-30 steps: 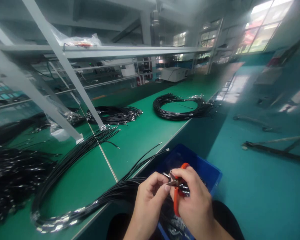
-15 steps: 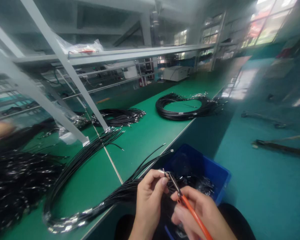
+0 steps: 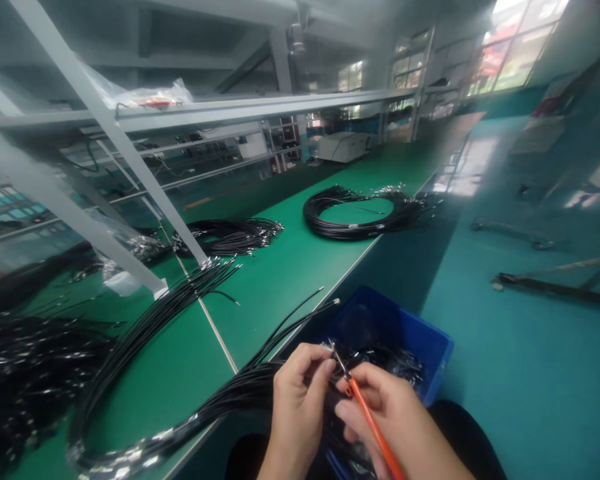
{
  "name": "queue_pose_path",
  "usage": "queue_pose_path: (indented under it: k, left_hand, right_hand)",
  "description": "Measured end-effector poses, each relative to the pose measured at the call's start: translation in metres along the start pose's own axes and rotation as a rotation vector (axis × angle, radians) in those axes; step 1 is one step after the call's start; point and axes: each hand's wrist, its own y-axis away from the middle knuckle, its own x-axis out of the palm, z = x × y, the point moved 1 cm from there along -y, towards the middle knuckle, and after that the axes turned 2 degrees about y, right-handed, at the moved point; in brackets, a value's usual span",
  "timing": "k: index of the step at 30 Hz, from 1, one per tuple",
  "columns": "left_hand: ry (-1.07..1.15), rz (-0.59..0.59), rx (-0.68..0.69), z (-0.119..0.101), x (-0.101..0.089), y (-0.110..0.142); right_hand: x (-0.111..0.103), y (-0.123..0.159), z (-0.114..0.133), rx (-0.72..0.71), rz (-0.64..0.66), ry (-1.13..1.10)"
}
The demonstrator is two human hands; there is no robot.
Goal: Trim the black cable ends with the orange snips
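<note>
My left hand [image 3: 303, 390] pinches the end of a black cable between thumb and fingertips, above the near edge of the green bench. My right hand [image 3: 385, 407] is wrapped round orange-handled pliers [image 3: 367, 410]. Their slim metal jaws meet the cable end at my left fingertips; the exact contact is too small to make out. A bundle of black cables [image 3: 190, 427] runs from beneath my left hand and curves back along the bench. Two loose cable ends [image 3: 323, 307] with pale tips stick out beyond my hands.
Below my hands stands a blue bin [image 3: 433, 353] containing dark cable pieces. On the green bench [image 3: 280, 267] lie a large cable coil [image 3: 350, 230], a smaller coil [image 3: 230, 235] and a dark cable heap [image 3: 40, 380]. A white shelf post [image 3: 145, 193] rises at left.
The pliers' jaws, apart before, now look closed together at the cable end. My right hand has shifted slightly left and up. The whole view has moved a little; another person's hand at far left has left sight.
</note>
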Motion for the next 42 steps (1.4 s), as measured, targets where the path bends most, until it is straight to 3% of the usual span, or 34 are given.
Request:
queue_pose_path:
  k: [10,18,31,37,42]
  left_hand:
    - [0.255,-0.014,-0.076,-0.004,-0.001,-0.005]
    - [0.086,-0.135,-0.002,-0.003,0.003,0.000]
    - [-0.199,-0.163,0.213,-0.008,0.012,0.003]
    - [-0.214,-0.161,0.217,-0.009,0.016,0.001]
    - [-0.244,-0.135,0.185,-0.006,0.016,-0.004]
  right_hand:
    - [-0.012,0.005,-0.002,0.018,0.249,-0.092]
    - [-0.008,0.008,-0.003,0.030,0.256,-0.100]
    - [-0.012,0.002,-0.001,-0.009,0.272,-0.160]
    - [-0.015,-0.003,-0.003,0.015,0.250,-0.102]
    - [-0.017,-0.002,-0.015,-0.007,0.136,0.040]
